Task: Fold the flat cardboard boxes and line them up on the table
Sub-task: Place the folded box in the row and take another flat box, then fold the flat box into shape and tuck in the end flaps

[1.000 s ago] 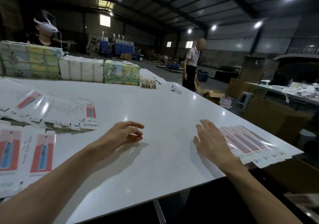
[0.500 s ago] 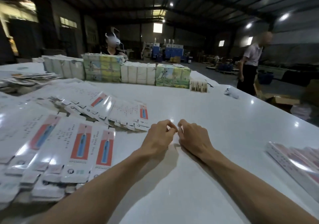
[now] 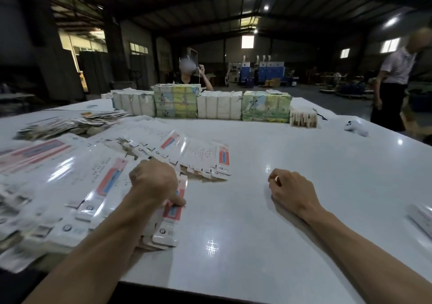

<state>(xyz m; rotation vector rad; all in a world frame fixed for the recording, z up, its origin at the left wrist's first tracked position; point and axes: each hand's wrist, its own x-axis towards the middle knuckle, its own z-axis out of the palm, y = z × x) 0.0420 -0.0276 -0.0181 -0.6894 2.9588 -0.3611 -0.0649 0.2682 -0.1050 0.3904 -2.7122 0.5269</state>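
Cardboard flats [image 3: 102, 184], white with a red panel, lie fanned in overlapping rows on the left of the bench [image 3: 257, 210]. Leftmost ones blur, print unreadable. My left hand [image 3: 154, 182] sits knuckles-up on the near pile, thumb on the top flat; its curled fingers are hidden, so whether they pinch I cannot tell. My right hand [image 3: 292, 191] rests loosely curled on the bench, holding nothing.

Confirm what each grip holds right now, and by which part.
Left grip pinches the nearest flat box at its right long edge, thumb on the red panel; fingers hidden underneath. Right grip rests loosely curled on the table, holding nothing.
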